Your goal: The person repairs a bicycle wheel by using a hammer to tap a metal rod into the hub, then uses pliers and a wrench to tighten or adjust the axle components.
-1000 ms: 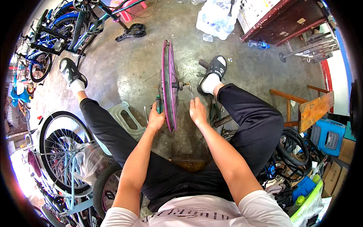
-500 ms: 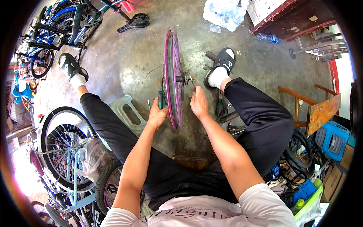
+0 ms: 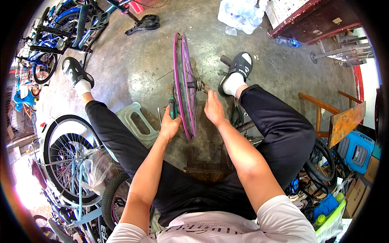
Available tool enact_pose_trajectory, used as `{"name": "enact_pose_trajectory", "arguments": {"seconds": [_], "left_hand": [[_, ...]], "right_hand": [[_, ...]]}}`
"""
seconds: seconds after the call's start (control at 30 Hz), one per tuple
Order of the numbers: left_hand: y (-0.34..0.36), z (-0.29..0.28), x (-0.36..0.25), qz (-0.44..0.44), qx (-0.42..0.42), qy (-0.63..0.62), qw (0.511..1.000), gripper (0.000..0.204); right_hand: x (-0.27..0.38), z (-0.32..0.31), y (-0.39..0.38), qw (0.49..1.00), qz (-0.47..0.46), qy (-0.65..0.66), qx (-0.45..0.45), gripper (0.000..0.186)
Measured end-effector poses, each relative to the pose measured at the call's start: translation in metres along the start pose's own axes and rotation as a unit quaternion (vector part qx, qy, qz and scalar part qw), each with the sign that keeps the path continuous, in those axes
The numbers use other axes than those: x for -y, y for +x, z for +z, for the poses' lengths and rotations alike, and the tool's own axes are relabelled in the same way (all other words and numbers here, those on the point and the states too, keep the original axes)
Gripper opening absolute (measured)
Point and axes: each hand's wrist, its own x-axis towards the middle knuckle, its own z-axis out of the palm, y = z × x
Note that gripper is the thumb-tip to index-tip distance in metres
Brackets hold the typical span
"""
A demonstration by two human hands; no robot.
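Between my legs a bare bicycle wheel rim, pink-purple with spokes, stands upright, seen nearly edge-on. Its hub has an axle sticking out on both sides. At the lower left of the rim, my left hand is closed round the green-and-black handle of a screwdriver; the tool's tip is hard to make out. My right hand has its fingers drawn together just below the axle's right end. Whatever they pinch there is too small to name.
Pliers and metal tools lie by my right foot. A pale plastic stool is beside my left leg. Bicycles crowd the left, with a saddle ahead. Right are a wooden stool, a blue case and cluttered boxes.
The top of the wheel has tipped slightly left and its rim has turned a little. Both hands stay close to it, in nearly the same places.
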Motion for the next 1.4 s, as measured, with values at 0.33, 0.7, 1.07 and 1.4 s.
{"name": "enact_pose_trajectory", "arguments": {"seconds": [0.33,0.7,1.07,1.4], "left_hand": [[0.005,-0.004,0.008,0.01,0.011,-0.016,1.0,0.041],[0.003,0.0,-0.007,0.006,0.0,0.038,0.999,0.046],[0.007,0.011,0.002,0.039,0.008,0.068,0.997,0.052],[0.02,0.013,0.033,0.049,-0.03,0.036,0.998,0.06]], "right_hand": [[-0.008,-0.006,0.021,0.996,-0.051,-0.066,0.008,0.049],[0.019,-0.014,0.002,0.996,0.026,0.004,0.084,0.049],[0.016,-0.017,-0.032,0.999,0.044,-0.002,0.029,0.054],[0.04,-0.034,-0.031,0.996,0.056,0.027,0.059,0.056]]}}
